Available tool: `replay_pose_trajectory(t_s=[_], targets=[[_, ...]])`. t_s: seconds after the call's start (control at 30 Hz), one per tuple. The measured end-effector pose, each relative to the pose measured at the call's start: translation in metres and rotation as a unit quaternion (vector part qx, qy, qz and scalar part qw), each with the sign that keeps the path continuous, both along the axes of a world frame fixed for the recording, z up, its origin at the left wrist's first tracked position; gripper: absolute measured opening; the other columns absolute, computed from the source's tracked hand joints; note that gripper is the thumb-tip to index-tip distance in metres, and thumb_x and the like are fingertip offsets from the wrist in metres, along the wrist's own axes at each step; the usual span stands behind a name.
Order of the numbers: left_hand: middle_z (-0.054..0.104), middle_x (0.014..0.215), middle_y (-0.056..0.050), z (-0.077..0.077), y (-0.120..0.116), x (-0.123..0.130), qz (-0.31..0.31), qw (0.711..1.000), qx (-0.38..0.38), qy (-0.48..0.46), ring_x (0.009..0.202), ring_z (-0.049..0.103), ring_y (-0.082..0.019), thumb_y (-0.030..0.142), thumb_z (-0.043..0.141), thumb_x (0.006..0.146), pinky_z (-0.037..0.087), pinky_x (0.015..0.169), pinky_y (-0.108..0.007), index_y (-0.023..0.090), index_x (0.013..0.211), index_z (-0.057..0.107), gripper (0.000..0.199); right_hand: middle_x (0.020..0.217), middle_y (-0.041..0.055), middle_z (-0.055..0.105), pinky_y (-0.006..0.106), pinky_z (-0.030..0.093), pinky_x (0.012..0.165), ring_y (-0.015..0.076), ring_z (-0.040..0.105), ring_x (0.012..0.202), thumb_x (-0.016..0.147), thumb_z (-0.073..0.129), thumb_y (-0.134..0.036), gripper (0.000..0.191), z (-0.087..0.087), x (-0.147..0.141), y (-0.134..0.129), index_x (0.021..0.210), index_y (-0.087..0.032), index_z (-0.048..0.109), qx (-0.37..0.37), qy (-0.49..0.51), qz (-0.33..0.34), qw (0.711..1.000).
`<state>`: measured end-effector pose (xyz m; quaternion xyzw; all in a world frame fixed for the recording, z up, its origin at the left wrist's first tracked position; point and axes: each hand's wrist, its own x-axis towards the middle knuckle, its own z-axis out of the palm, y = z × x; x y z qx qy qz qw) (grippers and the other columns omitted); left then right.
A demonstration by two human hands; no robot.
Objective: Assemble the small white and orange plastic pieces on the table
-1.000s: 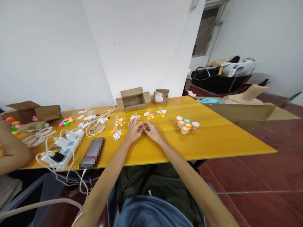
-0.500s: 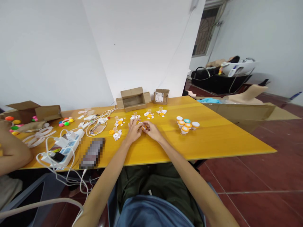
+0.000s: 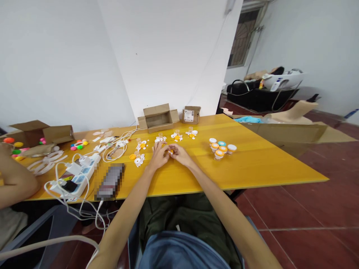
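Note:
My left hand point(image 3: 159, 157) and my right hand point(image 3: 181, 155) meet over the table, fingers closed around a small orange-and-white plastic part point(image 3: 171, 151). Fingers hide most of this part. Around my hands lie small groups of loose pieces: an orange ring point(image 3: 132, 157) beside white cut-out discs point(image 3: 139, 161), another orange piece point(image 3: 143, 146), and clear little cups point(image 3: 160, 134) with white pieces. To the right of my right hand stands a cluster of several lidded clear cups point(image 3: 223, 149) with white, orange and teal tops.
Behind my hands are an open cardboard box point(image 3: 159, 121) and a smaller box point(image 3: 191, 115). A power strip point(image 3: 81, 177), a phone point(image 3: 110, 182) and white cables point(image 3: 114, 149) occupy the left side. Another person's arm point(image 3: 17, 175) rests at the far left, near coloured balls point(image 3: 18, 144).
My fingers have shifted slightly around the small part, and the right fingertips sit a little differently on it. Both arms stay in nearly the same place.

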<state>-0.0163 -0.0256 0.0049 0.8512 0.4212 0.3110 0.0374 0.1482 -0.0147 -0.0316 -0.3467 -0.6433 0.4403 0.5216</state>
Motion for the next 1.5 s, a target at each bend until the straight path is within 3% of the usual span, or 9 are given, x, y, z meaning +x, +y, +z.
replay_pose_trajectory(t_s=[0.37,0.77,1.2,1.33,1.5], targets=[[0.055,0.125,-0.009,-0.003,0.001,-0.001,0.005,1.0,0.012,0.013,0.12,0.045,-0.031,0.017,0.059,0.081,0.041,0.101,-0.05,0.027,0.096,0.065,0.02,0.102,0.0026,0.075,0.033,0.057,0.085,0.019,0.07,0.097,0.066,0.061,-0.004,0.043,0.002,-0.002,-0.002,0.105,-0.023,0.066,0.001,-0.014,-0.01,1.0],[0.056,0.126,-0.009,0.0,-0.002,0.0,0.005,1.0,0.005,0.021,0.122,0.045,-0.031,0.016,0.06,0.082,0.041,0.1,-0.049,0.025,0.092,0.065,0.015,0.104,0.0047,0.075,0.036,0.057,0.09,0.0201,0.071,0.1,0.068,0.064,-0.006,0.038,0.003,0.0,-0.001,0.102,-0.022,0.065,-0.023,-0.003,-0.009,1.0],[0.066,0.107,-0.005,0.003,0.011,-0.006,0.067,0.992,0.029,-0.104,0.11,0.055,-0.027,0.009,0.05,0.082,0.043,0.1,-0.045,0.026,0.093,0.063,0.024,0.096,0.0026,0.076,0.036,0.057,0.086,0.0203,0.072,0.092,0.071,0.069,-0.016,0.025,-0.001,0.001,0.002,0.095,-0.023,0.064,-0.013,-0.011,-0.072,0.997],[0.066,0.106,-0.004,0.003,0.01,-0.007,0.051,0.992,0.035,-0.108,0.109,0.056,-0.026,0.009,0.049,0.083,0.043,0.1,-0.044,0.026,0.092,0.064,0.025,0.095,0.002,0.075,0.036,0.057,0.085,0.0203,0.072,0.091,0.069,0.071,-0.017,0.028,-0.001,0.0,0.003,0.095,-0.023,0.064,-0.024,-0.009,-0.072,0.997],[0.062,0.12,-0.006,0.004,0.0,-0.004,-0.012,0.999,0.02,-0.027,0.117,0.051,-0.026,0.01,0.05,0.084,0.041,0.102,-0.044,0.028,0.101,0.069,0.032,0.095,0.002,0.075,0.036,0.057,0.087,0.0196,0.072,0.092,0.066,0.072,-0.015,0.031,-0.001,0.001,0.001,0.096,-0.022,0.064,-0.034,0.01,-0.058,0.998]])
